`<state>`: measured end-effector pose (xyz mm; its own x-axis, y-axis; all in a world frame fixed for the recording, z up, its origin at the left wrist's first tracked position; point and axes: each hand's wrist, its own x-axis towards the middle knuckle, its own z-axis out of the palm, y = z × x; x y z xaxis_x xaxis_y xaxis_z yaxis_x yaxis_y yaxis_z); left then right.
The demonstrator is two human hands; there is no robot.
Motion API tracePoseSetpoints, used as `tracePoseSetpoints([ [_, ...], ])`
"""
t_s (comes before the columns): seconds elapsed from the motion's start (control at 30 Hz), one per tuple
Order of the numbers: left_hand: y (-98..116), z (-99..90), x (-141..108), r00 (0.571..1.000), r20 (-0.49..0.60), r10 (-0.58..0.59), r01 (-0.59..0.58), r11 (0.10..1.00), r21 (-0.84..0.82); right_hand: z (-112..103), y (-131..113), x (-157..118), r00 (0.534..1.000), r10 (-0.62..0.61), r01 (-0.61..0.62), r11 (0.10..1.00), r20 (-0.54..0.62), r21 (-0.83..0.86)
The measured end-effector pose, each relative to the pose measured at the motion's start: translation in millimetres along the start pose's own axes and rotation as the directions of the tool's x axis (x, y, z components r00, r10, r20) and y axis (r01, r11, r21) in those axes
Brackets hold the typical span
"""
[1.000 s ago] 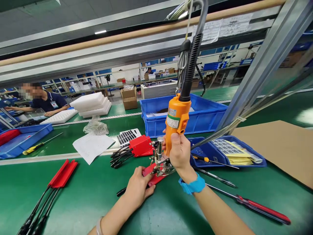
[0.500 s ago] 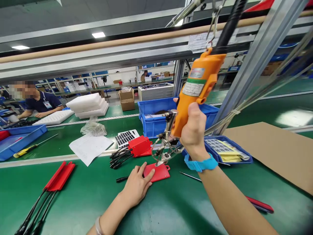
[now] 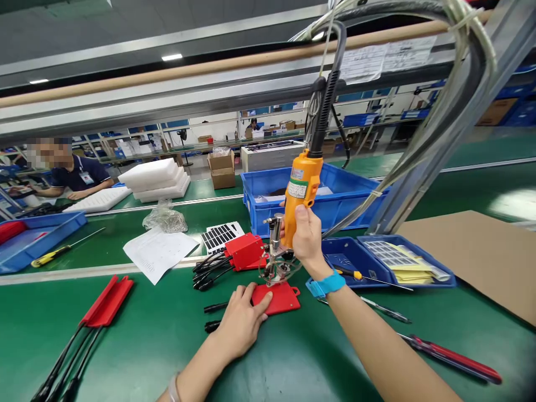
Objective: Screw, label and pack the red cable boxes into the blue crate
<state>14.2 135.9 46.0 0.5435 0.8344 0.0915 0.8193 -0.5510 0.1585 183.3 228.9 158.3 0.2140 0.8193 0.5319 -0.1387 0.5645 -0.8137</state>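
Observation:
My right hand [image 3: 307, 231] is wrapped round an orange electric screwdriver [image 3: 295, 201], held nearly upright. Its metal nose [image 3: 274, 268], with thin tubing around it, meets the far edge of a flat red plastic case [image 3: 278, 298] on the bench. My left hand [image 3: 240, 321] grips the case's left end, thumb on its top face and fingers toward the far edge. Black cable ends [image 3: 215, 307] stick out left of this hand. Behind the case lies a stack of red cases [image 3: 246, 251] with black leads. Another red case [image 3: 108, 301] with cables rests at left.
Small blue trays [image 3: 349, 273] hold screws and yellow label sheets [image 3: 412, 273]. A red-handled screwdriver [image 3: 454, 357] lies at right, below a metal post [image 3: 452, 128]. A large blue bin [image 3: 268, 212] and white paper [image 3: 161, 254] stand behind. A co-worker [image 3: 79, 176] sits far left.
The orange screwdriver and my right hand have moved down and left, and the tool is more upright. My left hand stays on the red case. The view has shifted slightly, showing more of the right-hand tools.

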Motion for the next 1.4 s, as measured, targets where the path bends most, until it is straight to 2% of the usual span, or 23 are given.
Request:
tracePoseSetpoints([
  [0.17,-1.6,-2.1,2.2,1.000,0.012,0.005,-0.005,1.000,-0.023,6.6,7.0,-3.8,0.999,0.016,-0.015,1.000,0.037,-0.023],
  [0.3,-3.5,0.0,-0.4,1.000,-0.015,0.019,-0.019,1.000,-0.004,8.5,5.8,-10.1,0.999,-0.018,0.018,1.000,0.034,-0.022],
  [0.4,-3.8,5.0,-1.5,0.997,-0.064,0.051,-0.051,0.999,0.012,8.1,-15.6,-9.6,0.998,-0.066,0.066,0.998,0.008,-0.010],
  [0.5,0.8,10.3,3.1,0.995,-0.090,0.052,-0.054,0.998,-0.020,11.1,-50.9,-1.3,0.986,-0.161,0.160,0.987,-0.038,-0.024],
  [0.57,6.3,13.3,8.0,0.996,-0.081,0.032,-0.036,0.998,-0.046,15.9,-70.8,5.5,0.978,-0.205,0.203,0.978,-0.051,-0.039],
  [0.63,11.5,15.9,11.1,0.998,-0.060,0.004,-0.006,0.999,-0.036,21.8,-79.7,9.5,0.977,-0.209,0.208,0.978,-0.040,-0.024],
  [0.73,15.0,19.2,9.5,0.998,-0.058,-0.026,0.027,1.000,0.016,29.6,-69.2,5.8,0.986,-0.167,0.168,0.985,-0.016,0.041],
  [0.9,12.8,25.1,3.5,0.993,-0.120,-0.007,0.016,0.997,0.071,34.8,-24.3,-13.8,0.996,-0.079,0.076,0.994,0.036,0.081],
  [1.0,11.9,28.2,4.4,0.988,-0.153,0.006,0.008,0.996,0.091,35.0,-7.9,-21.3,0.998,-0.049,0.046,0.997,0.045,0.066],
  [1.4,13.4,35.3,6.1,0.988,-0.156,-0.010,0.032,0.989,0.141,31.8,-11.1,-16.7,0.997,-0.077,0.077,0.996,0.018,0.038],
])
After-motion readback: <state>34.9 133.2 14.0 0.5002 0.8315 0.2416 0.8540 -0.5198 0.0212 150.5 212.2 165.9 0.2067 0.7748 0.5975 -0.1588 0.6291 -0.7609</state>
